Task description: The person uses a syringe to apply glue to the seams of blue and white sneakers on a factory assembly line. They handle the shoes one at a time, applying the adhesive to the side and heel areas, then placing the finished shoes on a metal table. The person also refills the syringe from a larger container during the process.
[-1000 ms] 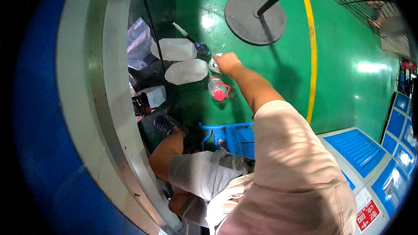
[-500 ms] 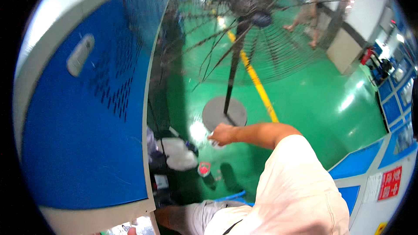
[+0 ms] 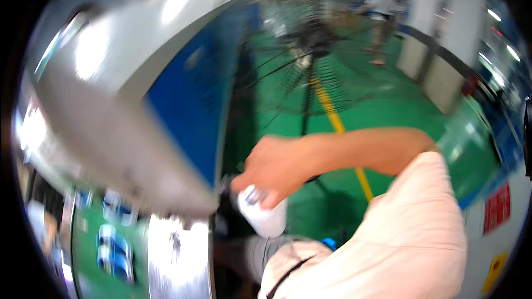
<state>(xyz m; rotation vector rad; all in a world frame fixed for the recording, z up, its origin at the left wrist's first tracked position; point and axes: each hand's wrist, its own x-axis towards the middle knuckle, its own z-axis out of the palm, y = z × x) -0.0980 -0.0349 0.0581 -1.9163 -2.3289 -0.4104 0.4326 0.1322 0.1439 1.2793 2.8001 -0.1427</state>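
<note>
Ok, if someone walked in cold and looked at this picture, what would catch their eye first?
Probably the right hand in the middle, its fingers wrapped round a white bottle with a metallic cap. Behind it a big standing fan rises from the green floor, and a blue and grey machine housing fills the left, blurred.

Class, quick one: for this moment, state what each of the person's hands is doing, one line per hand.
Left hand: not in view.
Right hand: closed around a small white bottle with a metallic top, held up off the floor.
</note>
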